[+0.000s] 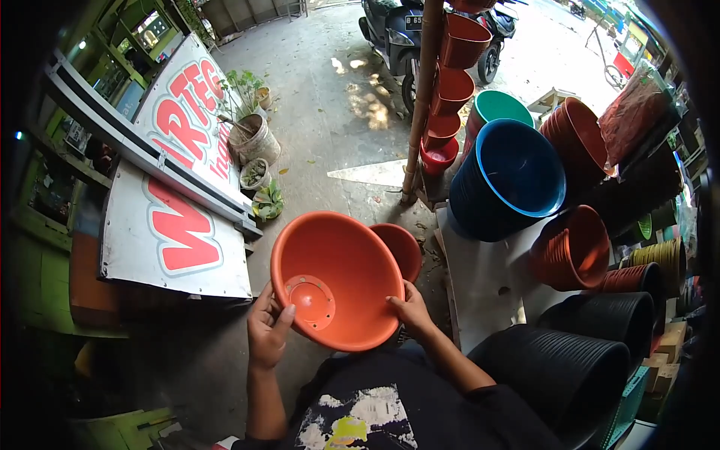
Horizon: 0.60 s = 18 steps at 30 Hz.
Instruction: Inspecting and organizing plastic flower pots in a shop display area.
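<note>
An orange plastic plant pot [360, 270] is held in front of my body, tilted so that its inside and the small holes round its base show. My left hand [270, 326] grips the rim at the lower left, thumb on the rim and fingers behind it. On the right side of the same rim, my right hand [412, 306] holds on with its thumb over the edge. Partly hidden behind this pot is a second, darker orange-red pot [402, 250], lower down near the ground.
On the right, a pale table [478, 304] bears stacked blue pots [506, 174] and stacked reddish-brown pots [574, 247]. Black pot stacks [557, 371] lie nearer me. Red pots [453, 90] hang beside a bamboo pole [423, 101]. A lettered banner [185, 225] and potted plants [256, 138] stand left; a motorcycle [396, 39] is ahead.
</note>
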Each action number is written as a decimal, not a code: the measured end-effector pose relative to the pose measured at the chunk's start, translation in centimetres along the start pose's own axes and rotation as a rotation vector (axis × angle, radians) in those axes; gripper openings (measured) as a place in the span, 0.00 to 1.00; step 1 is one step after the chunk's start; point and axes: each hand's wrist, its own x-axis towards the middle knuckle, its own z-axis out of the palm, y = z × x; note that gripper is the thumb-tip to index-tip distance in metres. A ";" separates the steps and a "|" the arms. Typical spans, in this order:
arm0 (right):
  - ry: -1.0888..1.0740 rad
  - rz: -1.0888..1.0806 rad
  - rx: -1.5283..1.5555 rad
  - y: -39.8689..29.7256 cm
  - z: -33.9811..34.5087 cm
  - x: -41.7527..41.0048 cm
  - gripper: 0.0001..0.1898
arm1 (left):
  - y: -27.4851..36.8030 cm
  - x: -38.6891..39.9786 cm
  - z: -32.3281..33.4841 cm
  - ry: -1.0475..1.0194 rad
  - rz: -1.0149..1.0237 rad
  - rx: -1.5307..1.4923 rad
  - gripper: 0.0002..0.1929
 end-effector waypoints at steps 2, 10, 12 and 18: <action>0.018 -0.074 0.028 -0.8 0.1 -0.5 0.29 | -0.6 0.0 -1.3 0.035 -0.009 0.004 0.27; 0.052 -0.292 0.136 -6.4 2.3 -3.4 0.29 | -2.9 -1.1 -4.8 -0.042 -0.238 0.229 0.29; 0.050 -0.325 0.114 -7.3 3.5 -4.3 0.29 | -3.0 -0.9 -4.0 -0.013 -0.250 0.769 0.32; -0.031 -0.522 -0.138 -5.2 9.0 -4.2 0.31 | -4.1 0.1 1.4 -0.166 -0.090 0.751 0.39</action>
